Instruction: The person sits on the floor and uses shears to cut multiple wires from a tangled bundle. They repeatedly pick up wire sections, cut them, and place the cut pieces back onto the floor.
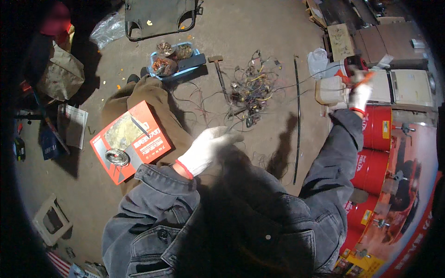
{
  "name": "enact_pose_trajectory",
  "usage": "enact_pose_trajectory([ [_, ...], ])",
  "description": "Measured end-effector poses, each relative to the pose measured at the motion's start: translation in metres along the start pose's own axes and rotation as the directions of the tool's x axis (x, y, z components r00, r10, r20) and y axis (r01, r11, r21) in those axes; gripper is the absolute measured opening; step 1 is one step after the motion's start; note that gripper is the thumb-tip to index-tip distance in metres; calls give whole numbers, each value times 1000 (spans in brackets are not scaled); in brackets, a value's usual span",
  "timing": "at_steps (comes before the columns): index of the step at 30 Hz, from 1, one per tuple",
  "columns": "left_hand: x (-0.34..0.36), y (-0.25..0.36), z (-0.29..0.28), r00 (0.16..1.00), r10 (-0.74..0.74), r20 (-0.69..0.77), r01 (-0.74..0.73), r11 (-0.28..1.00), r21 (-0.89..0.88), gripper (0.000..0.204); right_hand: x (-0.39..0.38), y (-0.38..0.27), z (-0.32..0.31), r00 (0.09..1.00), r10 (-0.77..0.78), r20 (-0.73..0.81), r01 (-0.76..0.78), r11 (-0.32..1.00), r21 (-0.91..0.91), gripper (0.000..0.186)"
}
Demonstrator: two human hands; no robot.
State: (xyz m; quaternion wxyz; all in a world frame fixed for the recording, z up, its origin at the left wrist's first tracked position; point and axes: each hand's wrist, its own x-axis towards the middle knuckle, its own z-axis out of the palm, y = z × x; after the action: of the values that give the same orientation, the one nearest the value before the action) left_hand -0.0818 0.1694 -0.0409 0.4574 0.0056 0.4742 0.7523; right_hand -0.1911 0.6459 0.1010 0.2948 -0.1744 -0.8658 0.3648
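My left hand point(208, 148), in a white glove, is closed on a thin dark wire below a tangle of wires point(250, 88) on the floor. At the right, my right hand point(359, 92), also gloved and blurred, grips an orange-handled tool point(363, 78), its working end unclear, beside a red-and-black object point(351, 65). A red box point(146, 139) lies across my leg, with a metal coil point(117, 157) on it.
A hammer point(219, 74), a black rod point(296, 134) and a blue tray point(174, 72) of filled containers lie ahead. A folded black frame point(160, 16) is at the top. Red drums point(373, 125) and pale boxes point(410, 85) line the right; bags point(60, 69) stand left.
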Motion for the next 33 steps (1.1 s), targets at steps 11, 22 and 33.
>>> enact_pose_trajectory([
  [11,87,-60,6,997,-35,-73,20,979,-201,23,-265,-10,78,891,150,428,-140,989,-55,33],
  [22,137,-134,-22,900,89,-426,42,956,290,35,-366,90,124,818,499,286,-508,860,-46,40],
  [33,51,-106,8,931,364,-11,-211,564,799,33,-295,257,337,341,643,686,-934,149,324,23],
])
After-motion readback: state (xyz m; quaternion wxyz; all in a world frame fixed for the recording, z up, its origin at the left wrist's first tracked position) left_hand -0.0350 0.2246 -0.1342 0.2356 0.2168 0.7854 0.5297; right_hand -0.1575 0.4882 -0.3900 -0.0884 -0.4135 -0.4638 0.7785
